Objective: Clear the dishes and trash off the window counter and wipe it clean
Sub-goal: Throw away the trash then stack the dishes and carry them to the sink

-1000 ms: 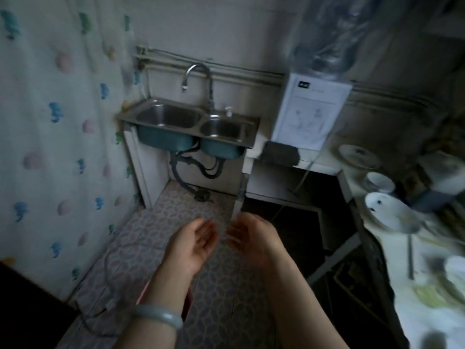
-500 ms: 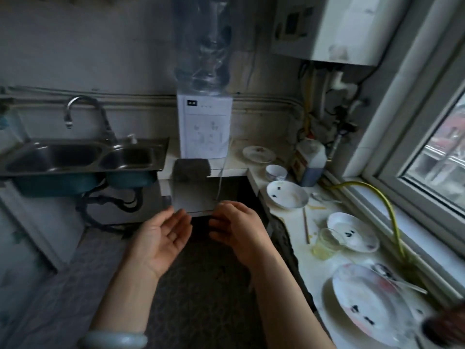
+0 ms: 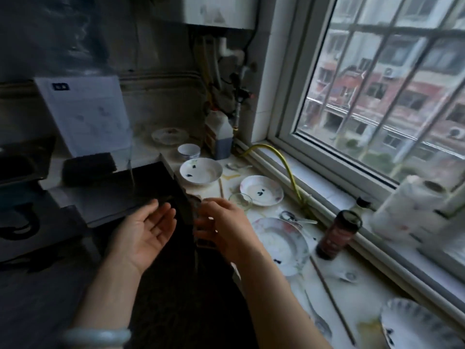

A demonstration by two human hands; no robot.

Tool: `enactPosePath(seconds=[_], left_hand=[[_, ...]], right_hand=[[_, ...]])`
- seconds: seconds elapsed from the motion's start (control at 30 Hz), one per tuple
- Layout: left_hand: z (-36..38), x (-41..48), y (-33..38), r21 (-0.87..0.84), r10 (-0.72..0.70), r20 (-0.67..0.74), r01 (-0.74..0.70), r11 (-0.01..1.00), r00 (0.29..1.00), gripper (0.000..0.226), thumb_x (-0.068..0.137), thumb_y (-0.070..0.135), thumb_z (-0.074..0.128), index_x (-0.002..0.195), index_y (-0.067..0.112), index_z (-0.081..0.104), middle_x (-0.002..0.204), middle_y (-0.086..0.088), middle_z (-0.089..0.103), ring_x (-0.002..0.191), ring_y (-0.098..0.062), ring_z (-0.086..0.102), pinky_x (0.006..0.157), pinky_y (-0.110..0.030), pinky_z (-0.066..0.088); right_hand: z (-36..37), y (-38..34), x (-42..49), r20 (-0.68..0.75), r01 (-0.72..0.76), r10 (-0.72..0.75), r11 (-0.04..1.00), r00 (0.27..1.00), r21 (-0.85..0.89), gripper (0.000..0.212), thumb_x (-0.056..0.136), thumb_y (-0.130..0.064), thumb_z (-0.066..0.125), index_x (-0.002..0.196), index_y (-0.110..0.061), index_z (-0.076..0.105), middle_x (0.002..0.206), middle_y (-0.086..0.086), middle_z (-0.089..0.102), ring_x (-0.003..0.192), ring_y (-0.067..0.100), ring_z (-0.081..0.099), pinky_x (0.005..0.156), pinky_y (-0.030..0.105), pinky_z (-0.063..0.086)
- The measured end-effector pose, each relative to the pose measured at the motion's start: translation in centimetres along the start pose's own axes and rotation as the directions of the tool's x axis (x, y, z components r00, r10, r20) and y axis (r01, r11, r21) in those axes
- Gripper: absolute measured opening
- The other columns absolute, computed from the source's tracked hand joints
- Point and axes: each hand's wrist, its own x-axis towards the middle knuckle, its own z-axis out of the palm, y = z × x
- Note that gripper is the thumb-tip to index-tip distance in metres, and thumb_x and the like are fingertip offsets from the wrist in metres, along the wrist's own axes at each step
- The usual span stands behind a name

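Note:
The white window counter (image 3: 362,280) runs from the corner toward me, stained and covered with dirty dishes. A large plate (image 3: 281,243) lies nearest my right hand, with a small glass (image 3: 240,200), a side plate (image 3: 261,190), a bowl (image 3: 200,171) and a small cup (image 3: 189,150) beyond it. Chopsticks (image 3: 332,301), spoons and another plate (image 3: 417,326) lie nearer me. My left hand (image 3: 147,230) hovers palm up, empty, over the dark floor gap. My right hand (image 3: 224,225) hangs relaxed at the counter's front edge, holding nothing.
A dark sauce bottle (image 3: 337,233) and a paper towel roll (image 3: 412,205) stand by the window sill. A yellow hose (image 3: 289,172) arcs along the sill. A jug (image 3: 221,137) sits in the corner; a water dispenser (image 3: 85,114) stands at left.
My view has swung right from the sink to the window counter. Both hands stay raised in front of me, empty, and now sit close to the counter edge.

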Motion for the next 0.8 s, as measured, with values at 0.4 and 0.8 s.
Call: enactPosePath(seconds=[0.4,0.8], left_hand=[[7.9,1.5,-10.2,0.38,-0.355,0.23,0.252,0.89,0.906,0.013,0.095,0.014,0.052,0.083,0.013,0.058,0.063,0.001,0.069,0.054,-0.009,0.068,0.055,-0.022,0.056],[9.6,0.4,-16.8,0.564,-0.6,0.273,0.38,0.733,0.752,0.013,0.095,0.014,0.053,0.083,0.017,0.056,0.078,-0.003,0.066,0.056,-0.011,0.069,0.054,-0.023,0.058]], right_hand=[[-11.9,2.3,-7.5,-0.451,0.03,0.001,0.998,0.893,0.061,0.027,0.086,-0.014,0.06,0.112,-0.007,0.059,0.09,0.008,0.061,0.076,0.02,0.062,0.063,0.029,0.051],[-15.2,6.2,-14.7,-0.74,-0.002,0.048,0.998,0.671,0.064,0.023,0.086,-0.014,0.06,0.109,-0.011,0.057,0.091,0.006,0.061,0.072,0.015,0.061,0.056,0.023,0.046]])
